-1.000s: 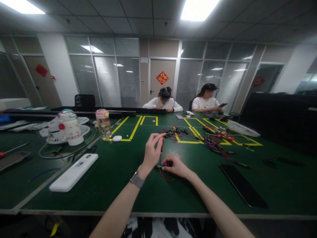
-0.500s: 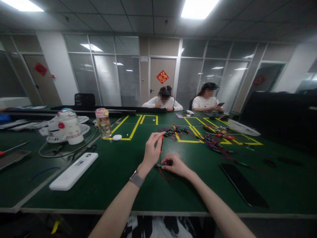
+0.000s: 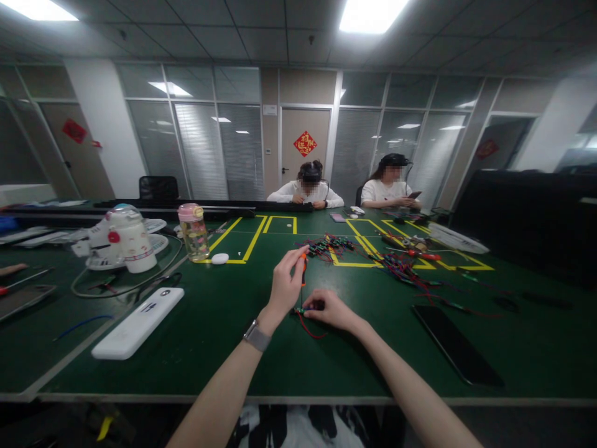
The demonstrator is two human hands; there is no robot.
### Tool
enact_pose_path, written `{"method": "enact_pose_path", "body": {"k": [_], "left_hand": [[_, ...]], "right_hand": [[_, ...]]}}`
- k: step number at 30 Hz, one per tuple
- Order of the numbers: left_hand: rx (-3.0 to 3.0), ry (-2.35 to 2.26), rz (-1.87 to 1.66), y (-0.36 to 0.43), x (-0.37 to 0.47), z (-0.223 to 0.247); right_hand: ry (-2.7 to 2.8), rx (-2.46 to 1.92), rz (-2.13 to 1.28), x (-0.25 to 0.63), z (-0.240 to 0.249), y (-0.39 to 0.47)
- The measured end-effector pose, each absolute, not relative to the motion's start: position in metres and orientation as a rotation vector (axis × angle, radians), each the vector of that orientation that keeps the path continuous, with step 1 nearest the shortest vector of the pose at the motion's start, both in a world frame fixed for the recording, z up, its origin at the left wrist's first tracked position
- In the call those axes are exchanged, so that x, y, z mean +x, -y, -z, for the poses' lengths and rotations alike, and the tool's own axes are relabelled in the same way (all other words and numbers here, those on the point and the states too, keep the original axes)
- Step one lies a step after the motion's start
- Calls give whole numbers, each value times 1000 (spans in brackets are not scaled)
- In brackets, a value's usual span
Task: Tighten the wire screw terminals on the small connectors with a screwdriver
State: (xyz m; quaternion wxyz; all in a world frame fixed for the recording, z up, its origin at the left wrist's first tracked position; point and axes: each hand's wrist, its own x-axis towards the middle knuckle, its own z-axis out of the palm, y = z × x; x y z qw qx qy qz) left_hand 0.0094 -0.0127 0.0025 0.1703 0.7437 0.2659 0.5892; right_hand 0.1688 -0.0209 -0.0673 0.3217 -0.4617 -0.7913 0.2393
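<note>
My left hand (image 3: 286,281) is wrapped round an orange-handled screwdriver (image 3: 304,271), held upright, its thin shaft pointing down at a small green circuit board (image 3: 300,310). Just right of the shaft, my right hand (image 3: 327,309) pinches the board and its wires close to the green table top (image 3: 219,361). A red wire (image 3: 310,330) curves from the board toward me. Beyond my hands lies a pile of small boards with wires (image 3: 332,246), and a second tangle of wired boards (image 3: 403,269) is to its right.
A white power bank (image 3: 138,323), a pink-lidded bottle (image 3: 193,233) and a white jug (image 3: 133,239) stand or lie on the left. A black phone (image 3: 454,345) is at the right. Two people sit across the table; a hand (image 3: 13,269) shows at the far left edge.
A person's hand has come into view at the far left edge. My hands keep nearly the same pose on the screwdriver and board; the whole view has shifted slightly.
</note>
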Motion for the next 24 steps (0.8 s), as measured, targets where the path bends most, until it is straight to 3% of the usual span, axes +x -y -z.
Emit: {"method": "enact_pose_path", "body": {"k": [9, 17, 24], "left_hand": [[2070, -966, -1868, 13, 10, 0], [2117, -835, -1674, 11, 6, -4], [2052, -929, -1772, 10, 7, -1]], "right_hand": [[2057, -1211, -643, 168, 67, 22], [2053, -1193, -624, 168, 68, 23], [2052, -1210, -633, 166, 65, 25]]}}
